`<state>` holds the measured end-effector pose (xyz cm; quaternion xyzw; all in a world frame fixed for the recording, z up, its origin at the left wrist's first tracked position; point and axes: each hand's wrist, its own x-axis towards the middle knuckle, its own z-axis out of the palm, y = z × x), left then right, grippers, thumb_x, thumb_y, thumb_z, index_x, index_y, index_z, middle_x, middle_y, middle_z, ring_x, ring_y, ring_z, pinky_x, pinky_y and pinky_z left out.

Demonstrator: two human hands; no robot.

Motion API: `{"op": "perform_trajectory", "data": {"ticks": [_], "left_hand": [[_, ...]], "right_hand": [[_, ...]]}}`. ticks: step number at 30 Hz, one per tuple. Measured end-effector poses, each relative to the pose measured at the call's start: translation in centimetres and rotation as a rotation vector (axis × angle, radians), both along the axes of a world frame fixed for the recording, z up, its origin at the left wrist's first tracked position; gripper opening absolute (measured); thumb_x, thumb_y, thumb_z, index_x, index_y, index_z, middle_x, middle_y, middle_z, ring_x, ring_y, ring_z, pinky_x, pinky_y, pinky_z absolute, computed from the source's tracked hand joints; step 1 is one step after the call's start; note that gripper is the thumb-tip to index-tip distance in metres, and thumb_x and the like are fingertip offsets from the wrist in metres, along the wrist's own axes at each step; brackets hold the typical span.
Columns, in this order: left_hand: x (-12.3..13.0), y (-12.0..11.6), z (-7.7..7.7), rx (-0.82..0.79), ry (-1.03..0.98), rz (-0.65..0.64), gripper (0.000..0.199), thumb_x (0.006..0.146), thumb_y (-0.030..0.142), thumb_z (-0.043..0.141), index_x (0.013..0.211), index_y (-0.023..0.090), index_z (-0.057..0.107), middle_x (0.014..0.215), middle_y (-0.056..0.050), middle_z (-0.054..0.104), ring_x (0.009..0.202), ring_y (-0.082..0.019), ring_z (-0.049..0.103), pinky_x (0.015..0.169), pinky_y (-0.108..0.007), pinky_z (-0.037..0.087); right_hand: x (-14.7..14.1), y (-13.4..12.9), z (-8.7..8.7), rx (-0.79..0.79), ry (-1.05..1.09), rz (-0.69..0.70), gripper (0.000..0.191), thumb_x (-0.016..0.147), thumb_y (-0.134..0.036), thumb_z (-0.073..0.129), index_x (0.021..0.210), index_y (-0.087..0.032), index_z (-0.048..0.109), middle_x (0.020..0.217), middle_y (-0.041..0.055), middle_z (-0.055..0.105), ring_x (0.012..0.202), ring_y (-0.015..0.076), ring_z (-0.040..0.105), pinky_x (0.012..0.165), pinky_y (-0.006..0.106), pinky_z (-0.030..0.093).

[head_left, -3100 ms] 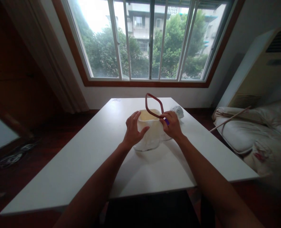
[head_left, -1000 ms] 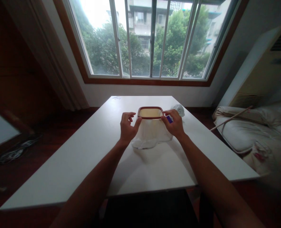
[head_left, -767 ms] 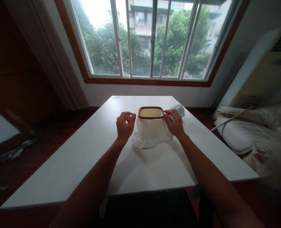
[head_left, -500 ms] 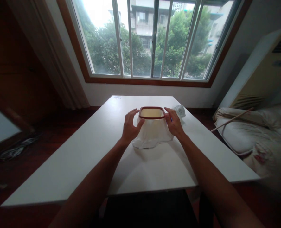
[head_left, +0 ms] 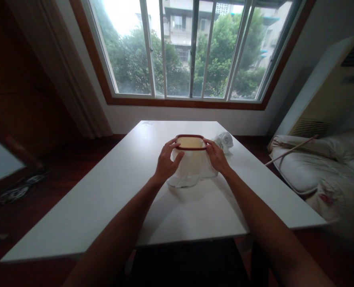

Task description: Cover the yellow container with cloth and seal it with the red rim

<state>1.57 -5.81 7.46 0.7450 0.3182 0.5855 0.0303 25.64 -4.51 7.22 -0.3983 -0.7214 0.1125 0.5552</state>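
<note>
A container with a brown rounded-rectangular rim (head_left: 190, 148) and a pale yellow inside stands on the white table. Thin translucent plastic (head_left: 185, 171) hangs from under the rim down to the tabletop. My left hand (head_left: 167, 160) is at the rim's left side, its fingertips on the rim and its thumb apart along the plastic. At the right side, my right hand (head_left: 217, 156) has its fingers bent over the rim's edge, with the thumb near them. The container's lower walls are veiled by the plastic.
A crumpled white plastic bundle (head_left: 224, 141) lies behind my right hand on the white table (head_left: 111, 191). Past the table's right edge are pale cushions (head_left: 302, 169) with a thin stick (head_left: 290, 150) across them. A dark seat (head_left: 188, 263) is below the near edge.
Both hands have closed in on the rim, the fingertips now touching it. My right hand has shifted slightly left, and more of the white bundle shows.
</note>
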Motion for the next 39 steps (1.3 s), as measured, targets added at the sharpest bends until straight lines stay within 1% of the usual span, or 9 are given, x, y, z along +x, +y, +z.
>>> {"op": "perform_trajectory", "data": {"ticks": [5,13,19,24,27,31,35,37,39], "left_hand": [[-0.1,0.1,0.0,-0.04,-0.006,-0.037,0.028,0.093,0.033,0.059,0.119,0.024,0.062,0.139,-0.01,0.058,0.13,-0.024,0.054,0.111,-0.05,0.044],[-0.1,0.1,-0.2,-0.035,-0.007,-0.024,0.027,0.092,0.034,0.061,0.117,0.024,0.063,0.135,-0.011,0.061,0.127,-0.025,0.056,0.107,-0.05,0.046],[-0.2,-0.1,0.2,-0.019,-0.012,0.031,0.019,0.092,0.035,0.061,0.105,0.023,0.066,0.119,-0.009,0.067,0.116,-0.024,0.06,0.101,-0.048,0.049],[-0.3,0.3,0.4,-0.045,-0.115,0.054,0.016,0.093,0.036,0.058,0.089,0.022,0.065,0.103,-0.006,0.07,0.103,-0.022,0.064,0.095,-0.044,0.05],[-0.2,0.5,0.3,-0.092,-0.157,0.041,0.015,0.091,0.035,0.061,0.088,0.021,0.062,0.11,-0.007,0.066,0.109,-0.023,0.061,0.097,-0.045,0.049],[0.0,0.7,0.1,-0.177,-0.172,-0.01,0.015,0.09,0.035,0.06,0.091,0.021,0.059,0.125,-0.011,0.06,0.121,-0.026,0.056,0.1,-0.048,0.047],[0.0,1.3,-0.7,-0.27,-0.182,-0.09,0.02,0.091,0.037,0.057,0.103,0.022,0.056,0.141,-0.013,0.051,0.132,-0.028,0.049,0.106,-0.053,0.042],[0.0,1.7,-1.2,-0.295,-0.179,-0.089,0.022,0.092,0.037,0.055,0.11,0.024,0.055,0.146,-0.013,0.046,0.138,-0.029,0.043,0.11,-0.054,0.037],[-0.1,2.1,-1.7,-0.305,-0.174,-0.07,0.024,0.093,0.037,0.054,0.114,0.025,0.054,0.146,-0.012,0.045,0.141,-0.028,0.038,0.112,-0.053,0.035]], "right_hand": [[0.0,-0.1,0.0,-0.02,-0.002,-0.007,0.048,0.099,-0.055,0.04,0.128,-0.024,0.06,0.128,0.0094,0.066,0.116,0.0259,0.063,0.101,0.046,0.048],[0.0,0.0,-0.1,-0.024,0.005,-0.008,0.049,0.098,-0.057,0.041,0.127,-0.024,0.061,0.129,0.0085,0.066,0.118,0.0259,0.062,0.103,0.045,0.048],[0.1,0.3,-0.4,-0.053,0.027,0.018,0.05,0.098,-0.058,0.04,0.128,-0.024,0.061,0.131,0.0083,0.065,0.122,0.0247,0.06,0.107,0.046,0.045],[0.1,0.7,-1.0,-0.095,0.062,0.087,0.052,0.097,-0.061,0.04,0.128,-0.025,0.059,0.132,0.0071,0.064,0.124,0.0235,0.059,0.107,0.044,0.045],[0.0,0.8,-1.1,-0.112,0.085,0.113,0.054,0.096,-0.063,0.039,0.127,-0.024,0.059,0.13,0.0073,0.065,0.121,0.024,0.06,0.104,0.044,0.048],[-0.4,0.7,-0.9,-0.109,0.098,0.072,0.051,0.095,-0.063,0.041,0.121,-0.023,0.061,0.122,0.0076,0.068,0.114,0.025,0.062,0.098,0.044,0.051],[-0.7,0.5,-0.7,-0.107,0.101,0.056,0.047,0.095,-0.061,0.044,0.117,-0.024,0.062,0.116,0.0065,0.07,0.11,0.0249,0.063,0.095,0.043,0.052],[-0.7,0.5,-0.7,-0.118,0.119,0.072,0.046,0.094,-0.06,0.045,0.116,-0.024,0.062,0.114,0.0061,0.07,0.109,0.0248,0.063,0.094,0.042,0.052],[-0.8,0.5,-0.8,-0.126,0.142,0.089,0.045,0.094,-0.059,0.046,0.116,-0.024,0.062,0.115,0.006,0.069,0.109,0.0246,0.062,0.095,0.042,0.051]]}}
